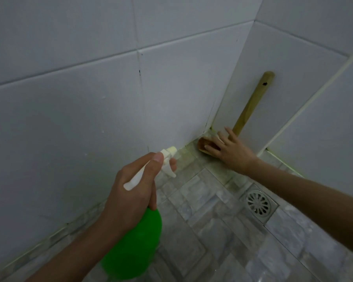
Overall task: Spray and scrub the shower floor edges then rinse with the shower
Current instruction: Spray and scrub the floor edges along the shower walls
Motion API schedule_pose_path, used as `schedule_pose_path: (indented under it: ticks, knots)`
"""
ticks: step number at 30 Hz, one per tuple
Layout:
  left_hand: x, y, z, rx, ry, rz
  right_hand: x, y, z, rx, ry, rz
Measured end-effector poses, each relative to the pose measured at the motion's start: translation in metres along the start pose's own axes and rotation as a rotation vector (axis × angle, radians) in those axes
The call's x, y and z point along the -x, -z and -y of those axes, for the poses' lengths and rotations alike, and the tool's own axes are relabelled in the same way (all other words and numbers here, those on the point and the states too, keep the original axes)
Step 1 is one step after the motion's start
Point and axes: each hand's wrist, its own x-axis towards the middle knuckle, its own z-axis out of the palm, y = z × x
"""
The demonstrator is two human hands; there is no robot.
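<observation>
Overhead, white wall tiles (90,110) meet the grey shower floor (212,231) at a yellowed, grimy edge running into the corner. Next, the green spray bottle (135,245) is gripped at its neck by the left hand (130,192), white nozzle (170,151) aimed at that edge. Beside the corner, the right hand (232,153) lies spread on a wooden scrub brush (251,106) leaning against the wall, near the steel drain (259,204)
</observation>
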Motion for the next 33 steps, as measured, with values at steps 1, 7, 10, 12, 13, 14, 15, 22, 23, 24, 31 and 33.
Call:
schedule_pose_path:
  ticks: [1, 7, 10, 12, 13, 14, 15, 22, 23, 24, 31, 33]
  knots:
    - [0.0, 0.0, 0.0, 0.002, 0.005, -0.002, -0.002, -0.001, -0.004, 0.065, 0.063, 0.129]
    - [0.0, -0.003, 0.001, 0.01, 0.01, 0.003, -0.019, 0.006, -0.016, 0.142, 0.268, 0.328]
    - [-0.001, -0.003, 0.001, 0.018, 0.013, 0.01, -0.017, 0.012, -0.013, 0.114, 0.163, 0.322]
    - [-0.001, -0.003, 0.004, 0.013, 0.017, 0.011, -0.016, 0.012, -0.011, 0.109, 0.104, 0.357]
    - [-0.002, -0.004, 0.006, 0.013, 0.018, 0.012, -0.014, 0.014, -0.011, 0.117, 0.07, 0.392]
    - [-0.003, -0.005, 0.008, 0.011, 0.019, 0.015, -0.014, 0.014, -0.012, 0.125, 0.046, 0.425]
    - [-0.005, -0.007, 0.01, 0.008, 0.022, 0.019, -0.015, 0.015, -0.012, 0.131, 0.034, 0.444]
    - [-0.009, -0.011, 0.018, 0.031, 0.019, -0.002, -0.018, 0.016, -0.011, 0.088, 0.011, 0.516]
    - [-0.009, -0.011, 0.018, 0.038, 0.019, -0.001, -0.017, 0.015, -0.013, 0.079, 0.015, 0.512]
    - [-0.009, -0.012, 0.019, 0.048, 0.019, 0.005, -0.017, 0.014, -0.014, 0.069, 0.01, 0.502]
    - [-0.013, -0.039, 0.018, 0.075, 0.022, 0.07, -0.056, 0.018, -0.016, 0.026, -0.057, 0.52]
    - [-0.013, -0.043, 0.016, 0.095, 0.026, 0.072, -0.048, 0.025, -0.017, -0.013, -0.052, 0.512]
